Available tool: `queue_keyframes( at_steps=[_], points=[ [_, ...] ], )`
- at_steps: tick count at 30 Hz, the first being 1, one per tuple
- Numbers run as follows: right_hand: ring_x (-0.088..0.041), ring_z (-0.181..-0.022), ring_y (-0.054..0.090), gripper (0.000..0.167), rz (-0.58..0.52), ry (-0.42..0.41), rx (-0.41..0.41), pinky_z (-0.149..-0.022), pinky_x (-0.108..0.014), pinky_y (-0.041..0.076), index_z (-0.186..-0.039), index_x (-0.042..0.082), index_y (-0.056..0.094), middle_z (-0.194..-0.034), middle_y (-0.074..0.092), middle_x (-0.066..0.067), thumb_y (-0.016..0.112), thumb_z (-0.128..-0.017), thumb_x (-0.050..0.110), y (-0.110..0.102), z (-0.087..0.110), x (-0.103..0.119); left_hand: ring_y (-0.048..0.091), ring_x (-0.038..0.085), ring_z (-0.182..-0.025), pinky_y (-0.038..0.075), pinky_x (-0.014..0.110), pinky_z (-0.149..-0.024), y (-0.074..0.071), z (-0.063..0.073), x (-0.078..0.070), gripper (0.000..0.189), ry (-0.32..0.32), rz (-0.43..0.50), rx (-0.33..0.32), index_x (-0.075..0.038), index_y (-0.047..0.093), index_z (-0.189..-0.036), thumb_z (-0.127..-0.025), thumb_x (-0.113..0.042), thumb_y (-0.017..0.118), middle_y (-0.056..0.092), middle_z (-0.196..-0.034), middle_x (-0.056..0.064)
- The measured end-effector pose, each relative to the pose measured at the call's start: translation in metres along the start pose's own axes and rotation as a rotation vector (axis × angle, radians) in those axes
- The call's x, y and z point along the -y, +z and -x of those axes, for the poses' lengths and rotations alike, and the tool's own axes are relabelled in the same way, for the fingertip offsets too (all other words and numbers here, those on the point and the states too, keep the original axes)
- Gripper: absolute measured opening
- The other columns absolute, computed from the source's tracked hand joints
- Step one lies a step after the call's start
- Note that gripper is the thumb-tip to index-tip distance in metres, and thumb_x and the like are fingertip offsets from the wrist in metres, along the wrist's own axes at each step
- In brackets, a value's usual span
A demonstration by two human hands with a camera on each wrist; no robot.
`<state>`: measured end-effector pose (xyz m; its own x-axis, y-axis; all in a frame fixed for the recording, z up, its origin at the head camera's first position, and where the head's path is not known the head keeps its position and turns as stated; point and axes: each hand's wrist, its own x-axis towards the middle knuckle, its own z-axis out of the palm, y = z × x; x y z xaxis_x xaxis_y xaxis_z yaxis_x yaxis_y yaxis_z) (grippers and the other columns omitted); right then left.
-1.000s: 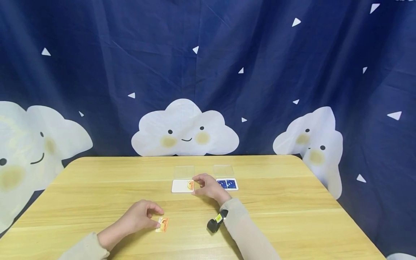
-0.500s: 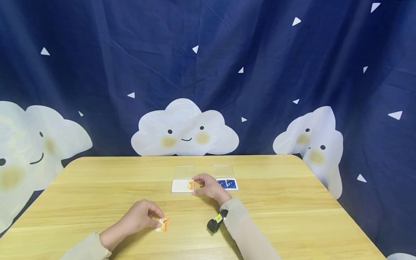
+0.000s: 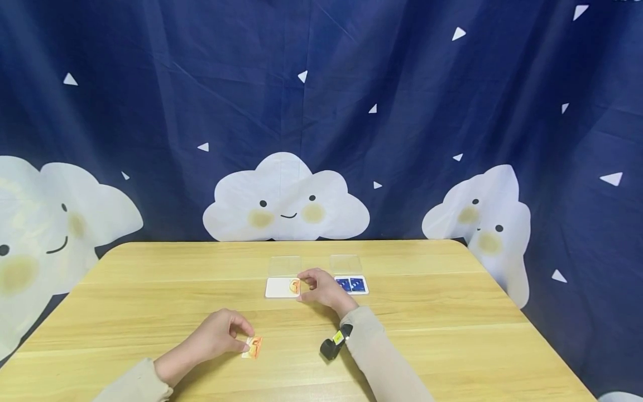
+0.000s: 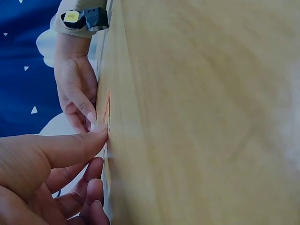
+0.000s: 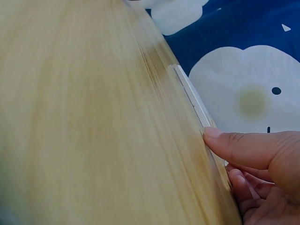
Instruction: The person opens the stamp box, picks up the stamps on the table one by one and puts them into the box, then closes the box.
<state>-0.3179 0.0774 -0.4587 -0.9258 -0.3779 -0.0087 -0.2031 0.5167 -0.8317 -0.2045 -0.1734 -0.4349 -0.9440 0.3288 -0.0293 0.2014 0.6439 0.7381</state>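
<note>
My left hand [image 3: 218,335] holds a small orange-and-yellow picture card [image 3: 254,348] by its left edge, low over the near middle of the table. Seen edge-on in the left wrist view, the card [image 4: 107,105] is a thin strip at the thumb tip. Farther back, a flat white case [image 3: 277,287] lies with its clear lid [image 3: 284,265] flipped back. One orange picture card [image 3: 294,286] sits in its right end. My right hand [image 3: 324,289] grips that right end between thumb and finger; the right wrist view shows the thumb against the case edge [image 5: 194,101].
A second white case [image 3: 366,286] with two blue cards [image 3: 357,285] stands just right of my right hand, its clear lid [image 3: 345,263] folded back. The wooden table [image 3: 452,335] ends at a dark blue curtain [image 3: 402,84] with clouds.
My left hand and its card have shifted very slightly to the right since a second ago. The right hand stays on the white case.
</note>
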Motion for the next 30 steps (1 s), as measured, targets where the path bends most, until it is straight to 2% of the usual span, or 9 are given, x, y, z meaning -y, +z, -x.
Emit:
queue_keyframes(
  at_steps=[8, 14, 22, 30],
  points=[
    [-0.027, -0.106, 0.055, 0.053, -0.003, 0.013, 0.0, -0.095, -0.042, 0.043, -0.12, 0.007, 0.06, -0.117, 0.059, -0.011, 0.079, -0.071, 0.009, 0.0003, 0.0007, 0.0006, 0.045, 0.013, -0.067, 0.038, 0.024, -0.059, 0.0012, 0.0004, 0.0003, 0.021, 0.002, -0.056, -0.041, -0.015, 0.072, -0.078, -0.061, -0.01, 0.084, 0.059, -0.075, -0.005],
    [-0.028, -0.106, 0.055, 0.053, -0.001, 0.004, -0.003, -0.095, -0.042, 0.043, -0.12, 0.007, 0.06, -0.117, 0.059, -0.012, 0.079, -0.071, 0.009, -0.0008, 0.0015, 0.0028, 0.045, 0.013, -0.066, 0.038, 0.024, -0.058, 0.0013, -0.0004, 0.0001, 0.02, -0.009, -0.057, -0.048, -0.016, 0.071, -0.077, -0.062, -0.01, 0.083, 0.058, -0.074, -0.005],
    [-0.027, -0.106, 0.055, 0.052, -0.002, 0.006, -0.001, -0.095, -0.042, 0.043, -0.12, 0.007, 0.06, -0.117, 0.059, -0.011, 0.079, -0.071, 0.01, -0.0009, 0.0016, 0.003, 0.042, 0.007, -0.057, 0.038, 0.024, -0.054, 0.0001, -0.0019, 0.003, 0.019, 0.032, -0.028, 0.001, -0.013, 0.07, -0.08, -0.065, -0.006, 0.081, 0.055, -0.072, -0.003],
    [-0.027, -0.105, 0.054, 0.052, 0.0, 0.001, -0.001, -0.094, -0.042, 0.044, -0.12, 0.004, 0.06, -0.117, 0.059, -0.012, 0.079, -0.071, 0.008, -0.0003, 0.0006, 0.0016, 0.041, 0.008, -0.058, 0.037, 0.024, -0.054, -0.0025, -0.0016, 0.0021, 0.02, 0.042, -0.001, 0.056, -0.011, 0.068, -0.084, -0.068, -0.005, 0.079, 0.052, -0.074, -0.001]
  ],
)
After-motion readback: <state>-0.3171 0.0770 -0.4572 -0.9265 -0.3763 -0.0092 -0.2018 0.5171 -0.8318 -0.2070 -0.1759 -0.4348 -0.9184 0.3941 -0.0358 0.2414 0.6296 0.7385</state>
